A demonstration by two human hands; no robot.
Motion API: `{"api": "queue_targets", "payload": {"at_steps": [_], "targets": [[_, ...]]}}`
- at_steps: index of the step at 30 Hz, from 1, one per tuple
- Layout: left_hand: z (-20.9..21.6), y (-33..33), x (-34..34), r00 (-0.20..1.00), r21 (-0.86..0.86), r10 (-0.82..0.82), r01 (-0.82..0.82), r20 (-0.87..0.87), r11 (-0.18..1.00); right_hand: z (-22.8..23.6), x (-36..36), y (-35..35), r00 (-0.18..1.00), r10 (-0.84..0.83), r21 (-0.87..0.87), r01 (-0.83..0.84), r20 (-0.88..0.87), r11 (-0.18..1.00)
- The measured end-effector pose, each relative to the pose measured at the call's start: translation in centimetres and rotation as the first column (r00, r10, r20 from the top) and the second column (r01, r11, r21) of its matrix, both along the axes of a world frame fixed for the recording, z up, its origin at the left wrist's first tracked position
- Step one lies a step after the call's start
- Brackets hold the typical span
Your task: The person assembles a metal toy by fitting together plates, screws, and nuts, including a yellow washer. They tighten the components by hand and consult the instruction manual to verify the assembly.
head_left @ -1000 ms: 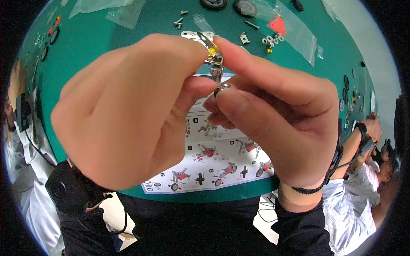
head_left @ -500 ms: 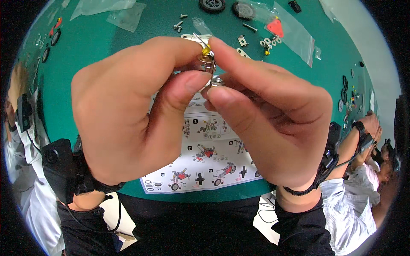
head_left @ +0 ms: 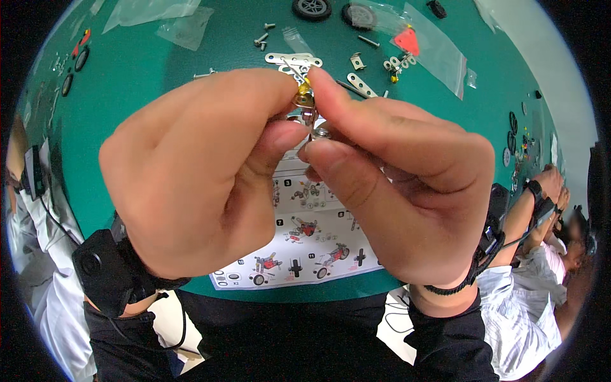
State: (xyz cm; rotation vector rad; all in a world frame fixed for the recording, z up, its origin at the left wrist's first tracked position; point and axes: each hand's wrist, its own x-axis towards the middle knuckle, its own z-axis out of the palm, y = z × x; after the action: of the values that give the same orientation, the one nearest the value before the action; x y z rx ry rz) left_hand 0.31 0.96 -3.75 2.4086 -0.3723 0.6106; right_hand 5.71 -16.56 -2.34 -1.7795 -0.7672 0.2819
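Note:
Between my two hands, over the middle of the table, is a small metal assembly [head_left: 307, 108] with a yellow piece near its top and a round silver screw or nut low on its right. My left hand [head_left: 197, 165] pinches it from the left with thumb and forefinger. From the right, my right hand [head_left: 407, 184] grips the same assembly, its forefinger at the top and thumb by the round silver part. Fingers hide much of it. Beneath lies a printed instruction sheet [head_left: 318, 254] with pictures of a model motorbike.
Perforated metal strips [head_left: 294, 60] lie just beyond my hands, near loose screws [head_left: 261, 41]. Black wheels [head_left: 312, 7], a U-shaped bracket [head_left: 358, 62], a red triangular piece [head_left: 407, 41] and a clear plastic bag [head_left: 439, 57] are farther back. Another person's hands [head_left: 548, 184] are at right.
The assembly has shifted slightly lower and left between my fingers. My left hand has turned a little at the wrist, while my right hand keeps its pinch.

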Motion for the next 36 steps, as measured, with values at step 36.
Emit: {"api": "queue_targets", "payload": {"at_steps": [36], "targets": [[2.0, 0.9, 1.4, 0.969, 0.264, -0.153, 0.098, 0.195, 0.959, 1.0, 1.3, -0.2, 0.706, 0.091, 0.208, 0.082, -0.703, 0.975]]}}
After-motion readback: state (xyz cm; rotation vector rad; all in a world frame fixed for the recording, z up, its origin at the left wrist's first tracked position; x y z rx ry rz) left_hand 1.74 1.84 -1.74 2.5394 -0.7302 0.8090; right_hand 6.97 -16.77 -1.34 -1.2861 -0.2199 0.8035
